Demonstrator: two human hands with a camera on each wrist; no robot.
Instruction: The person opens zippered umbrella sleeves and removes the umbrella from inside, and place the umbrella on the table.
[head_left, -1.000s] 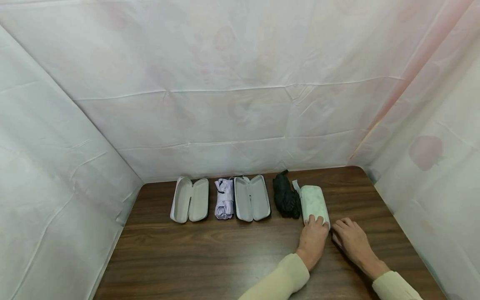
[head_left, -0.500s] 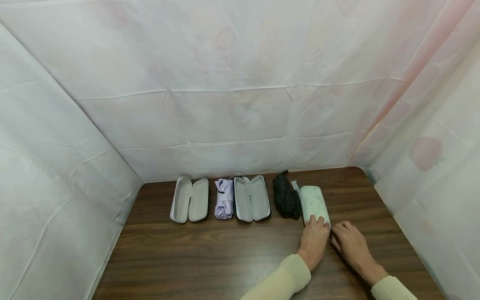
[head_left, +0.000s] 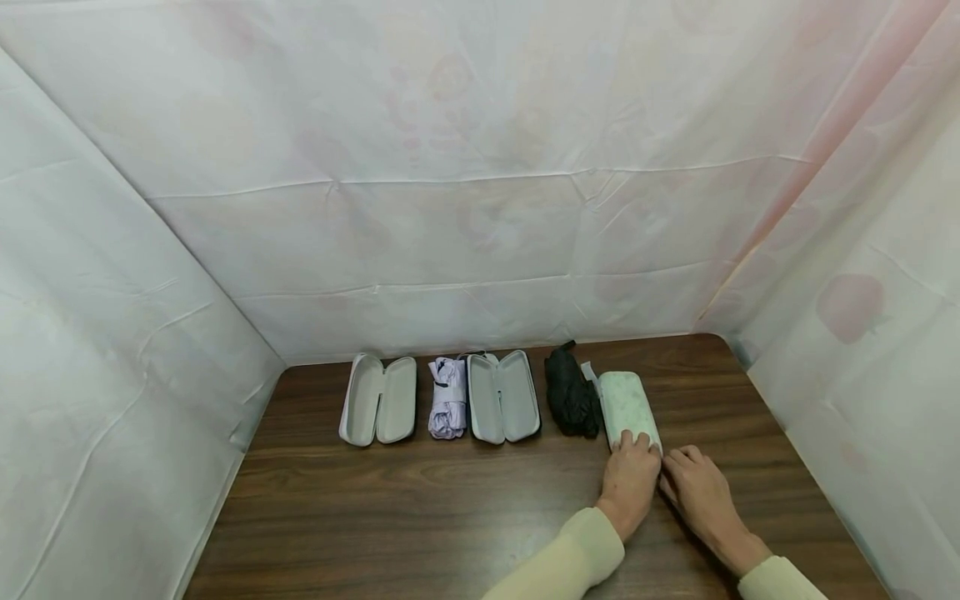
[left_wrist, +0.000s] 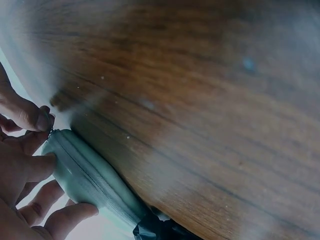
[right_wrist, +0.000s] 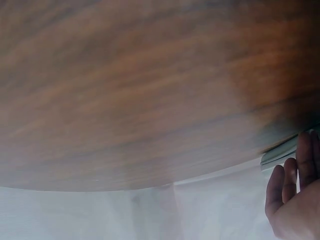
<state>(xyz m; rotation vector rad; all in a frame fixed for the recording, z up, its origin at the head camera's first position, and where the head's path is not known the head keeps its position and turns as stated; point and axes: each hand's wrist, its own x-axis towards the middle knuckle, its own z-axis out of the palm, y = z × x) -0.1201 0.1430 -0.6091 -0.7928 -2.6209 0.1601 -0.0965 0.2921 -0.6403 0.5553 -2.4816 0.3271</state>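
A closed pale green zippered case (head_left: 628, 404) lies at the right of the row on the table. My left hand (head_left: 628, 479) grips its near end, fingers over the top. In the left wrist view, the zipper (left_wrist: 82, 167) runs along the case's side, under the fingertips. My right hand (head_left: 697, 492) is at the case's near right corner. Its thumb and finger pinch the small zipper pull (left_wrist: 51, 131) at the zipper's end, mostly hidden by the fingertips. The right wrist view shows the right hand's other fingers (right_wrist: 275, 190) loosely bent beside the case.
Left of the case lies a black folded umbrella (head_left: 572, 393). Further left are an open grey-lined case (head_left: 517, 396), a lilac folded umbrella (head_left: 448, 400) and another open case (head_left: 397, 400). The brown wooden table (head_left: 375, 517) meets white cloth walls (head_left: 450, 233) behind and at both sides.
My right hand has shifted slightly left and nearer me, along the case's near right corner. The left hand keeps its grip, and the case has edged slightly nearer. Other things stay put.
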